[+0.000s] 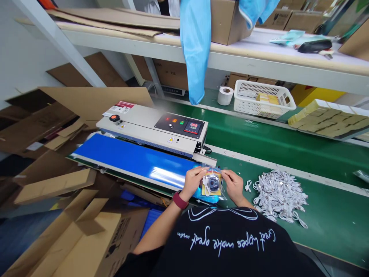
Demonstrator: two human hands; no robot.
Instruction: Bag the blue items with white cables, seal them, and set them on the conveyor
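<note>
Both hands hold the top edge of a clear plastic bag [213,184], in which a dark device, a white cable and a yellow card show. My left hand [193,181], with a dark red band at the wrist, pinches the bag's upper left corner. At its upper right corner, my right hand [234,185] has its fingers closed on the plastic. The bag is near the right end of the blue conveyor belt [135,157], just below the metal guide of the sealing machine [152,125]. Blue shiny material [211,199] lies beneath the bag.
Right of my hands, a pile of white cables [279,194] and one loose cable [248,186] lie on the green table [331,207]. Behind stand a paper roll [225,95], a white basket [263,100] and stacked yellow-white packs [328,119]. Open cardboard boxes [86,234] are at left.
</note>
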